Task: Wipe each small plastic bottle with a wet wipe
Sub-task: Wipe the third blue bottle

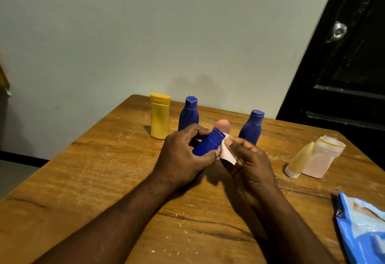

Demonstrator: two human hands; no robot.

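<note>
Wooden table (87, 180), scratched top, set against a pale wall; dark door at far right.

Left hand (183, 155) is wrapped around a blue bottle (208, 144), held above the middle of the table and tilted, cap end pointing far and slightly right. Fingers curl over the body; thumb lies along its near side.

Right hand (248, 165) pinches a white wet wipe (227, 153) between thumb and fingers, pressing it against the right side of the held bottle just below the cap.

Standing upright on the far part of the table: a yellow bottle (160, 115) at left, a second blue bottle (188, 113) just beside it, and a third blue bottle (252, 126) right of the hands. A pinkish rounded shape (223, 125) shows just behind the held bottle; possibly another bottle, mostly hidden.

At the right, well apart from the rest, a pale translucent bottle (320, 159) leans with a cream-coloured one (298, 162) touching its left side.

Blue wipes packet (362, 228) lies at the near right edge, partly out of view.
</note>
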